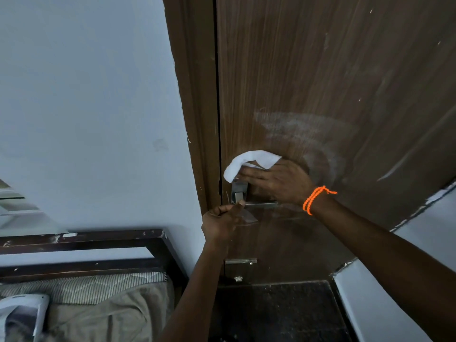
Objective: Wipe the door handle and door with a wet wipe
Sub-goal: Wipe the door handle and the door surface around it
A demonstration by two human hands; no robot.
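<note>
The brown wooden door (320, 70) fills the upper right, with pale damp streaks arcing across it above the handle. My right hand (276, 182), an orange bead bracelet on its wrist, lies flat against the door and presses a white wet wipe (249, 161) to the wood just above the metal lever handle (240, 193). My left hand (222, 222) is below, its fingers closed around the near part of the handle, thumb up against it. The lever's bar sticks out to the right under my right palm.
A white wall (86, 107) is on the left, the door frame (195, 107) beside it. A dark bed frame (81, 243) with a striped mattress and beige bedding sits lower left. A small latch (240, 261) sits low on the door; a dark mat (271, 312) lies below.
</note>
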